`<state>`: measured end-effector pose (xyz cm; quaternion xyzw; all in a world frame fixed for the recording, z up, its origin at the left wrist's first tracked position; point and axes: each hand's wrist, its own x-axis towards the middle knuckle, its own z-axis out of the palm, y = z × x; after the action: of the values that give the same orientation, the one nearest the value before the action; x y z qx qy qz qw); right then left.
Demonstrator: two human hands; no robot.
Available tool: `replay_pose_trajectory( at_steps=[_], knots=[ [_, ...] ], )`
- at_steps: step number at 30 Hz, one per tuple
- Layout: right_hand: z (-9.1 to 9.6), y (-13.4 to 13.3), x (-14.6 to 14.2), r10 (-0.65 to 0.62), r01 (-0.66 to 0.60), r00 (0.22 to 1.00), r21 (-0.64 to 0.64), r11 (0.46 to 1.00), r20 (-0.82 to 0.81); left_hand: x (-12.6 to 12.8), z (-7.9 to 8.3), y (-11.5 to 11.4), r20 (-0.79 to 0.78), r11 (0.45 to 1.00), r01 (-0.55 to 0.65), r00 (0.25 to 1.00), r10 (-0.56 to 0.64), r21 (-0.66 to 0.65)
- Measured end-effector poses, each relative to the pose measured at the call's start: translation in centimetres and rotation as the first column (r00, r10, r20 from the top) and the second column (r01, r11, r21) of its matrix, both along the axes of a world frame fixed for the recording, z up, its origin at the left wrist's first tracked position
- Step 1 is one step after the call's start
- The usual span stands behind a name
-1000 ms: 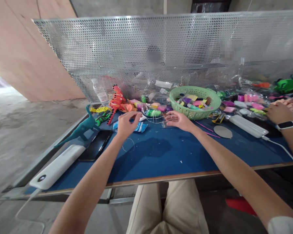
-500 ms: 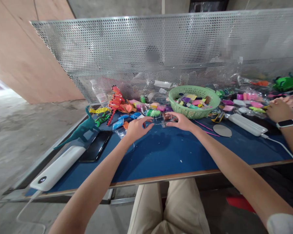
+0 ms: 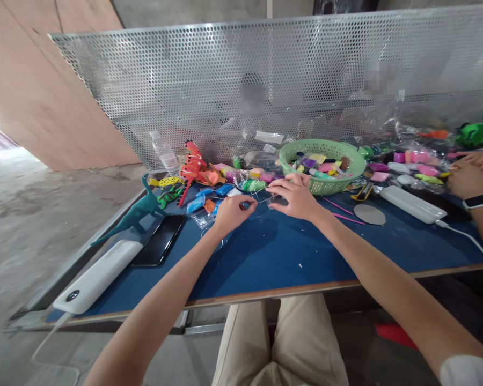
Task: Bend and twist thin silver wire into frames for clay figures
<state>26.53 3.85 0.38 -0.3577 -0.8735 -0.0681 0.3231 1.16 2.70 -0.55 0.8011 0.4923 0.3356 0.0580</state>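
My left hand point(image 3: 234, 213) is closed in a pinch, thumb against forefinger, on a thin pale wire point(image 3: 261, 202) that runs towards the right. Opposite it, my right hand point(image 3: 294, 199) hovers low over the blue table point(image 3: 265, 262) with fingers curved and apart. Its fingertips are beside the wire's far part; whether they touch it I cannot tell. Just behind the hands lies a green clay packet point(image 3: 254, 185). Blue clay packets point(image 3: 196, 203) lie left of my left hand, next to a clear plastic wrapper point(image 3: 203, 219).
A green basket point(image 3: 326, 186) of clay pieces stands behind my right hand. To the left are a teal dinosaur figure point(image 3: 139, 212), a phone point(image 3: 160, 240) and a white power bank point(image 3: 99, 276). Pink sticks point(image 3: 348, 218) lie right. Another person's hand point(image 3: 470, 179) works at far right.
My left thumb and forefinger have closed together on the wire, and the hand shifted slightly right. My right hand has risen and turned over more, its fingers spreading near the basket.
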Motion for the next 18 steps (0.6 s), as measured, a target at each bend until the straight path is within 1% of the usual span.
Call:
replay_pose_trajectory(
  at_steps=[2, 5, 10, 13, 15, 18],
  knots=[
    [0.1, -0.3, -0.7, 0.006, -0.007, 0.999, 0.027, 1.0, 0.031, 0.0, -0.2, 0.1, 0.026, 1.0, -0.003, 1.0, 0.003, -0.006],
    [-0.2, -0.5, -1.4, -0.018, 0.017, 1.0, 0.042, 0.999, 0.005, 0.1, -0.4, 0.1, 0.075, 1.0, -0.003, 0.997, 0.004, -0.018],
    [-1.1, -0.6, -2.7, -0.008, 0.009, 1.0, 0.053, 0.999, -0.002, 0.6, -0.7, 0.0, 0.138, 0.999, 0.038, 0.99, -0.032, -0.035],
    [-1.6, -0.6, -3.5, -0.052, 0.053, 0.998, 0.061, 0.997, -0.026, 1.0, -0.8, -0.1, 0.136, 0.998, 0.052, 0.99, -0.048, -0.028],
    [-1.8, -0.6, -3.8, -0.073, 0.074, 0.997, 0.059, 0.996, -0.029, 1.1, -0.8, -0.2, 0.121, 0.999, 0.041, 0.992, -0.038, -0.017],
    [-2.0, -0.5, -3.8, -0.064, 0.064, 0.998, 0.064, 0.996, -0.016, 1.3, -0.7, -0.2, 0.059, 1.0, 0.007, 0.998, -0.008, 0.017]
  ],
)
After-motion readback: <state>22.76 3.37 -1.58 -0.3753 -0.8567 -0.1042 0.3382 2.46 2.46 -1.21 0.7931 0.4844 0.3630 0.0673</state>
